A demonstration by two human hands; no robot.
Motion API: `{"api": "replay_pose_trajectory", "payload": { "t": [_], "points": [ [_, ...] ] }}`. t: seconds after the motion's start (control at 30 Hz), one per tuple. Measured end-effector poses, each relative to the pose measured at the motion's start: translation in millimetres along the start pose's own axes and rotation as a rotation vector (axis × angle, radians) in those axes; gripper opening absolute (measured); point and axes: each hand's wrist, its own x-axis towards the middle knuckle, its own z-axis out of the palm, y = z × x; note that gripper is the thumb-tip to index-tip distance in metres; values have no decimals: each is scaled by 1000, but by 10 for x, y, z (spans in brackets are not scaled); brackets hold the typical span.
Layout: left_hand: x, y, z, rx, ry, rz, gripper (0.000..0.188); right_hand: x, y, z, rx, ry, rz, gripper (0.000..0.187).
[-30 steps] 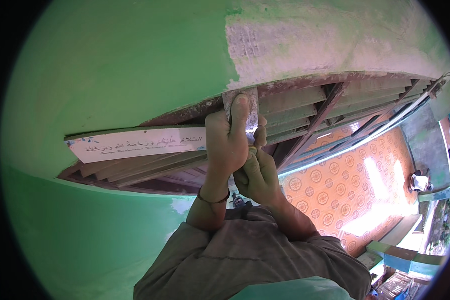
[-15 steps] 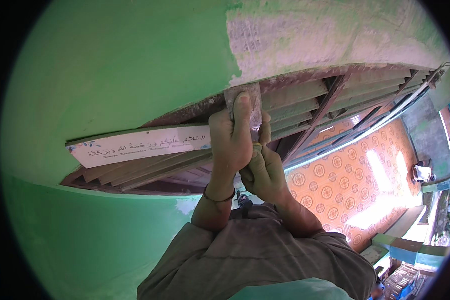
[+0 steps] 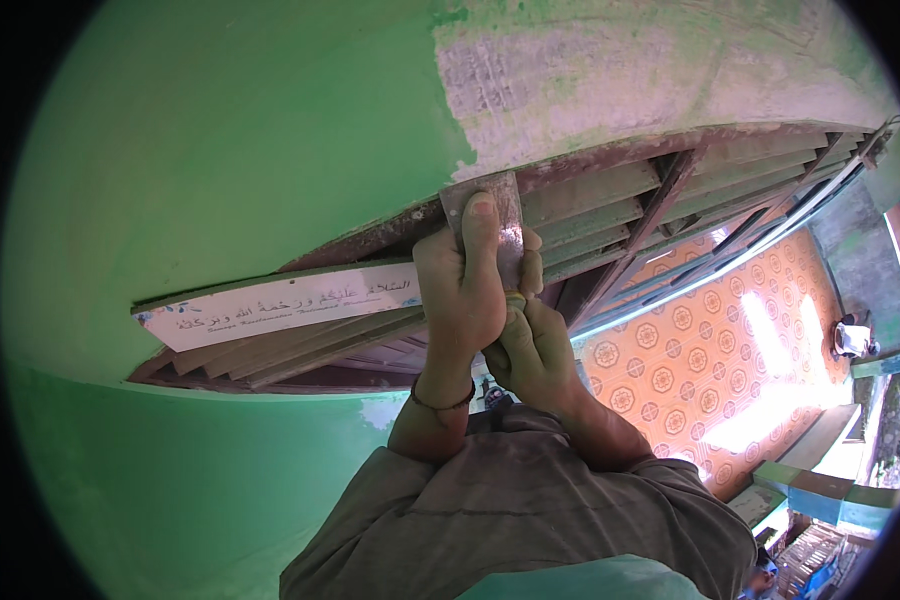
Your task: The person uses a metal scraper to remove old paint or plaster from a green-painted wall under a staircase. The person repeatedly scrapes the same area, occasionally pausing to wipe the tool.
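Observation:
Both my hands are raised to a metal scraper (image 3: 511,222) with a flat, worn blade. My left hand (image 3: 460,290) wraps the blade, its thumb pressed flat along the face and fingertips showing at the right side. Below it, my right hand (image 3: 536,352) is closed around the scraper's lower end, where a bit of yellow shows; most of the handle is hidden. The blade's top edge lies at the brown window frame (image 3: 570,165), just under the wall. Above it, green paint (image 3: 260,130) meets a pale, scraped patch (image 3: 590,85) along a ragged edge.
A white lettered sign board (image 3: 290,302) leans across the louvres left of my hands. More slatted louvres (image 3: 595,210) run to the right. Orange patterned floor tiles (image 3: 660,375) lie below right, with a low blue-green wall (image 3: 840,505) beyond. A small white-and-dark shape (image 3: 852,338) is unclear.
The scraper's top edge sits slightly lower and further left, and the blade catches more light. Both hands keep their hold. The whole view has shifted slightly.

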Motion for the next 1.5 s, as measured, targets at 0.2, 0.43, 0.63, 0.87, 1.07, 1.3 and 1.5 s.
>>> {"api": "replay_pose_trajectory", "payload": {
  "t": [0.2,0.43,0.63,0.87,1.07,1.3,1.5],
  "points": [
    [14,-1,21,-7,11,-7,59,-4,-87,-19,-21,-10,31,30],
    [16,21,51,1,23,-25,60,1,-170,-53,-1,-38,62,31],
    [30,34,70,0,30,-35,61,26,-179,-81,-37,-50,33,31],
    [52,43,104,-1,31,27,62,31,-211,-68,-140,4,-39,29],
    [48,95,146,-6,48,-35,62,14,-265,-81,-98,-16,53,31],
    [59,101,157,-31,40,-37,61,39,-302,-96,-106,-33,46,34],
    [77,100,195,-10,24,1,59,36,-302,-141,-97,5,16,31]
  ]
}}
